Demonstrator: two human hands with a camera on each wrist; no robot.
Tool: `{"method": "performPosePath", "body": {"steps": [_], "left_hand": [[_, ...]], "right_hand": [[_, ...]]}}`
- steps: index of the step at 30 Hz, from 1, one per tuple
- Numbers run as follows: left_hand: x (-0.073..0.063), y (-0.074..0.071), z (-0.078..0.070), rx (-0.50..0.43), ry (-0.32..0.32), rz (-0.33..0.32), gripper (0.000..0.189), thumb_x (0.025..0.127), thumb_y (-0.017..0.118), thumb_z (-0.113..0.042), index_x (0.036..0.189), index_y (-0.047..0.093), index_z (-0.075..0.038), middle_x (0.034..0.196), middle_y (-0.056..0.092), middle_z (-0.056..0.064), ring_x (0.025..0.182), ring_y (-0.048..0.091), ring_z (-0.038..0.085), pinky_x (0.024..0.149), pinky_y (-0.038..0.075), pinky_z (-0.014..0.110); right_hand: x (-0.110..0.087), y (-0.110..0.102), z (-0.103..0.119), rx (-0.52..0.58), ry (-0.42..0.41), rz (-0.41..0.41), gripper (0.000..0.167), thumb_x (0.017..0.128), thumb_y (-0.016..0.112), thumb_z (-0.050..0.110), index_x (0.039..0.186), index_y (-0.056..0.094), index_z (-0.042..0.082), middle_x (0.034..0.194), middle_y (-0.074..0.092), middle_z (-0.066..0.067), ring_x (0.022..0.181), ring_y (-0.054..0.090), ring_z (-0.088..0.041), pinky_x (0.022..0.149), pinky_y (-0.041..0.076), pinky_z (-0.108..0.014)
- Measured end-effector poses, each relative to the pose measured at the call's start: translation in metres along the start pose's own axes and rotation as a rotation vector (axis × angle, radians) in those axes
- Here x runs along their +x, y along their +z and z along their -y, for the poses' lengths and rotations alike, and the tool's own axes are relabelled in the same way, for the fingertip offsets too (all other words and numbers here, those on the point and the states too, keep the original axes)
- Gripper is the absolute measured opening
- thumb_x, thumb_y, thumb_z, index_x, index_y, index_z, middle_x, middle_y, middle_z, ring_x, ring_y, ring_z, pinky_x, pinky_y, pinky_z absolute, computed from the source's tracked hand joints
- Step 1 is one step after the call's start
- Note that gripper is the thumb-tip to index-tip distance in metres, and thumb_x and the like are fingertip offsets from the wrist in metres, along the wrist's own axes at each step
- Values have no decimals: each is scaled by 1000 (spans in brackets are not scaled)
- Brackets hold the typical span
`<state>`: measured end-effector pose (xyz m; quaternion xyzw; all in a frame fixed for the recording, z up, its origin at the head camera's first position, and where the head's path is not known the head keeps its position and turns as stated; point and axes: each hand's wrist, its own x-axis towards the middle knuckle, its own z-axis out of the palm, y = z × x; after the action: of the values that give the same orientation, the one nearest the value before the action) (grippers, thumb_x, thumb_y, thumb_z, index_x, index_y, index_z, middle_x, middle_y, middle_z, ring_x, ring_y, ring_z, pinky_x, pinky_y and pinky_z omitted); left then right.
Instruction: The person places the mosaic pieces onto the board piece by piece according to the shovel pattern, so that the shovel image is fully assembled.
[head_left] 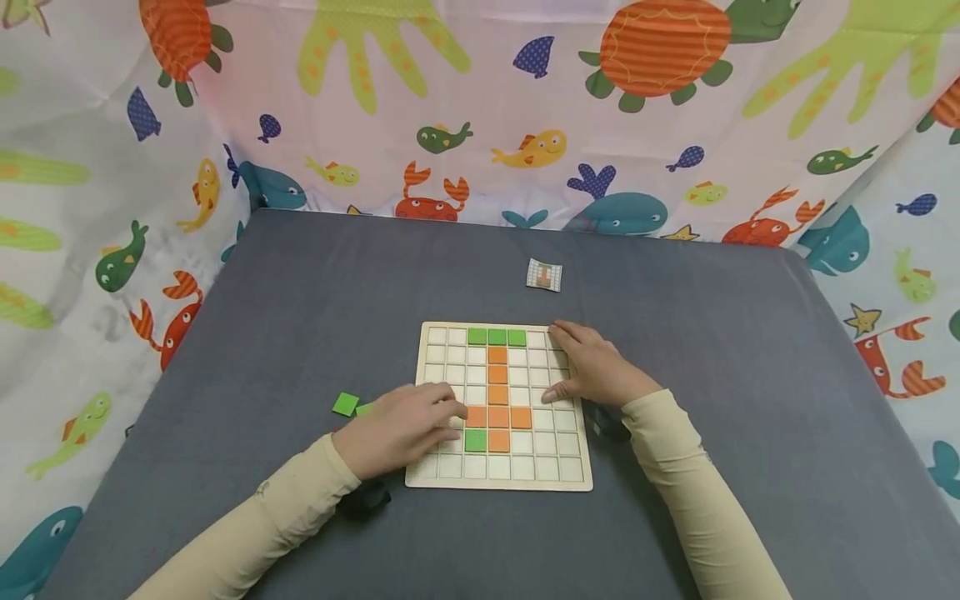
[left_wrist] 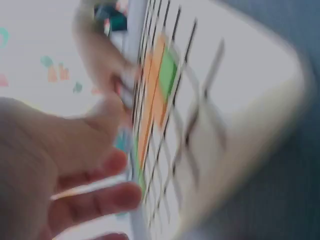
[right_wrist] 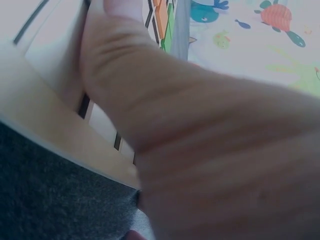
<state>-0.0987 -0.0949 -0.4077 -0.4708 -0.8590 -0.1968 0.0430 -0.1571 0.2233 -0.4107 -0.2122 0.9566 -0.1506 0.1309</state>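
A pale wooden grid board (head_left: pixel 498 484) lies on the table, with white squares showing in many cells. Three green tiles (head_left: pixel 497 337) line its far row. Orange tiles (head_left: pixel 498 417) form a column with a short crossbar, and another green tile (head_left: pixel 476 440) sits beside its near end. Over the board's left side hovers my left hand (head_left: pixel 401 425), its fingers loosely bent and nothing visible between thumb and fingers in the left wrist view. My right hand (head_left: pixel 600 367) grips the board's right edge, the thumb (right_wrist: pixel 120 65) on top; its other fingers are mostly hidden in the right wrist view.
A loose green tile (head_left: pixel 346 404) lies left of the board, and another (head_left: pixel 363 409) is partly hidden by the left hand. A small printed card (head_left: pixel 543 275) rests beyond the board on the grey tabletop (head_left: pixel 360 283). A patterned cloth (head_left: pixel 480 100) hangs behind.
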Motion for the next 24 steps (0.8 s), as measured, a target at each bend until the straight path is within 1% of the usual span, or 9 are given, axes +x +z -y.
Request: {"method": "performPosePath", "body": {"steps": [2,4,6,8,10,13,17,21,24], "left_hand": [[-10,-13,9,49,-66,-10,20,88,70,-18,107,67,-13,94,60,-1,77,56,10,69,49,31],[-22,-24,20,118,-145,-12,24,85,73,-15,108,67,-10,93,59,0,76,55,13,66,49,31],[-36,-34,29,171,-227,7,31,81,78,-15,109,67,-8,93,59,2,76,56,15,64,49,32],[-50,-40,35,194,-299,27,37,78,81,-18,110,67,-7,93,59,3,75,56,16,63,49,32],[-62,-40,40,207,-341,51,40,76,82,-21,110,67,-7,92,58,3,73,55,15,62,49,32],[-73,-35,44,186,-349,59,40,74,83,-19,110,67,-9,92,56,1,72,53,13,62,49,30],[-75,-27,46,161,-321,46,37,73,82,-6,107,69,-11,90,54,-1,70,52,10,62,48,28],[-76,-26,47,153,-325,37,37,71,81,2,103,69,-11,91,56,-1,72,56,11,64,51,29],[-76,-30,48,157,-336,39,35,69,82,2,99,69,-11,91,58,-1,75,58,11,66,53,30]], "right_hand": [[0,0,0,1,3,0,111,67,81,52,148,28,-3,153,26,-22,139,27,-43,106,28,-63],[0,1,0,-7,10,-5,112,66,80,54,148,29,-3,153,27,-22,138,28,-43,106,29,-62],[0,1,-1,-15,11,-11,112,66,81,54,148,30,-3,152,29,-22,138,29,-43,106,30,-60],[1,1,-1,-19,12,-14,112,66,81,54,148,31,-3,152,29,-22,137,30,-42,106,31,-60],[2,2,-1,-22,8,-15,111,65,81,54,147,31,-3,151,30,-22,137,31,-42,106,31,-60],[1,2,-2,-31,21,-10,112,65,81,55,148,31,-2,151,30,-22,137,31,-42,104,32,-61],[-2,2,-6,-24,37,-21,113,63,81,56,147,32,-1,151,30,-22,136,32,-43,101,33,-64],[-2,4,-6,-12,22,-32,112,62,81,57,147,33,0,151,31,-22,135,33,-43,100,34,-64],[-1,4,-4,-13,9,-40,112,63,81,57,147,34,0,150,32,-22,135,34,-44,99,34,-64]]}}
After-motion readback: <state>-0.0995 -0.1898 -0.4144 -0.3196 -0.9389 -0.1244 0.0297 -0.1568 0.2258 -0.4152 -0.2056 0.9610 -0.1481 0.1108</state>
